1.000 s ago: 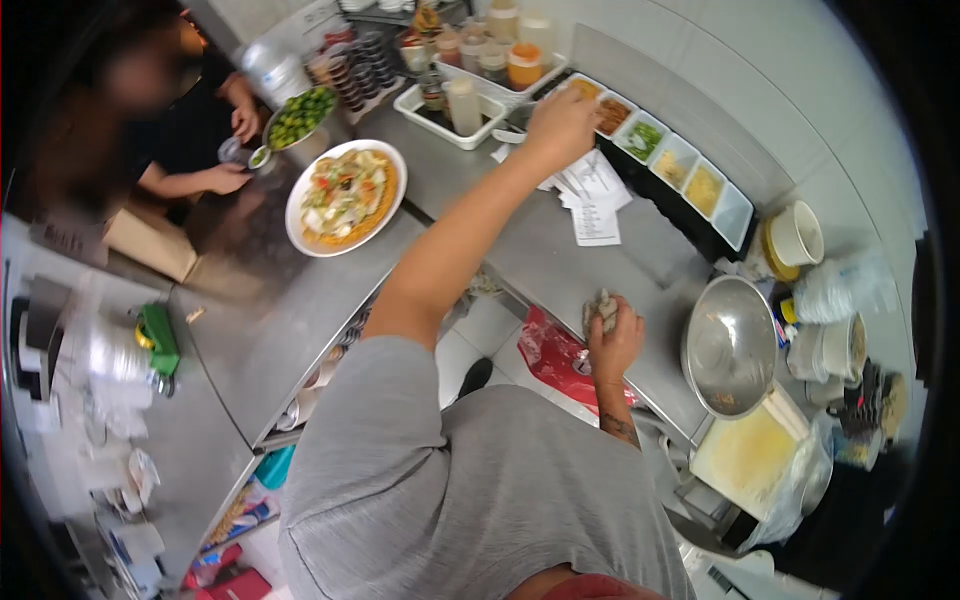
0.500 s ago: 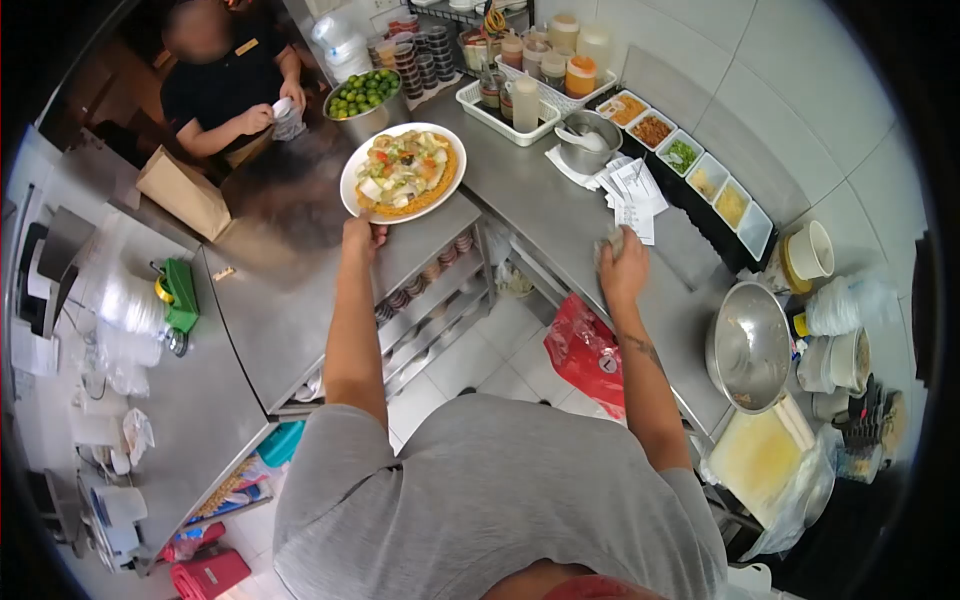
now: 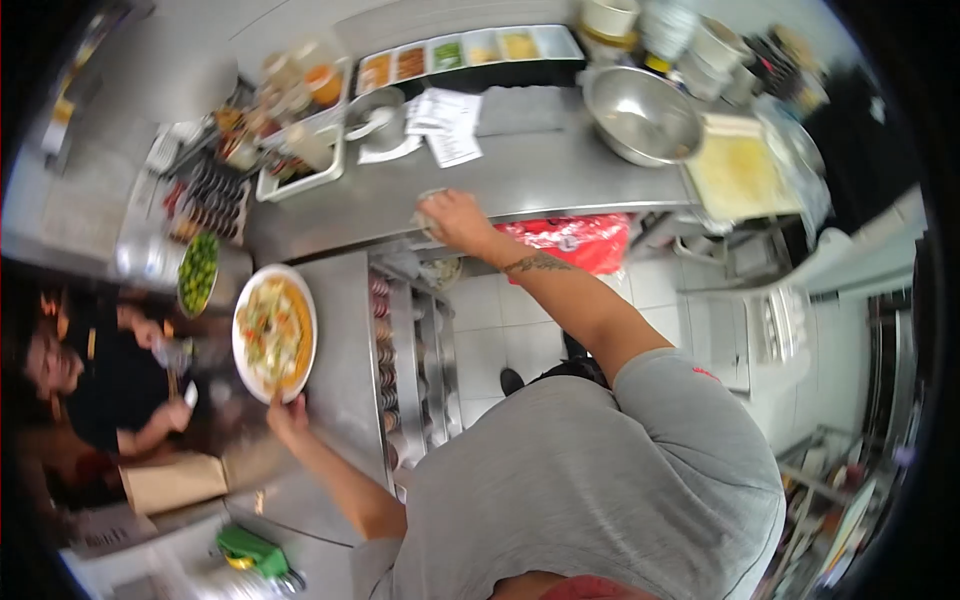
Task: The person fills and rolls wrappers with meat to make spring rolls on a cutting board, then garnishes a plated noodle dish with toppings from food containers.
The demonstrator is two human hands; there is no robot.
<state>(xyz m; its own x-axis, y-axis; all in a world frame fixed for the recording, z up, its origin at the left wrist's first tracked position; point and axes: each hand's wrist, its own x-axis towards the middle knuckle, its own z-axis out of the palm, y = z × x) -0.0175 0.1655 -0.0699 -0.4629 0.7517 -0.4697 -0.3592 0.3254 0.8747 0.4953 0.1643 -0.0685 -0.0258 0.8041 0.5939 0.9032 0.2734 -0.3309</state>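
A white oval plate point(image 3: 238, 345) at the left carries a golden, flat base topped with mixed chopped vegetables point(image 3: 272, 325). My left hand point(image 3: 288, 415) grips the plate's near rim, fingers closed on it, over the steel counter. In my right hand point(image 3: 458, 217) is a crumpled pale cloth point(image 3: 424, 212), partly hidden by the fingers. That hand is at the front edge of the back counter point(image 3: 560, 182), below some printed paper slips point(image 3: 452, 135).
A person point(image 3: 105, 375) stands across the left counter, near a bowl of green limes point(image 3: 199, 272) and a paper bag point(image 3: 175, 482). Along the back are a topping tray point(image 3: 470, 52), a steel bowl point(image 3: 645, 115) and a cutting board point(image 3: 738, 170). Red plastic point(image 3: 580, 243) hangs below.
The view has swung round to the right, so the counters appear rotated. My right hand has drawn back from the paper slips toward the counter's edge. My left hand still holds the plate.
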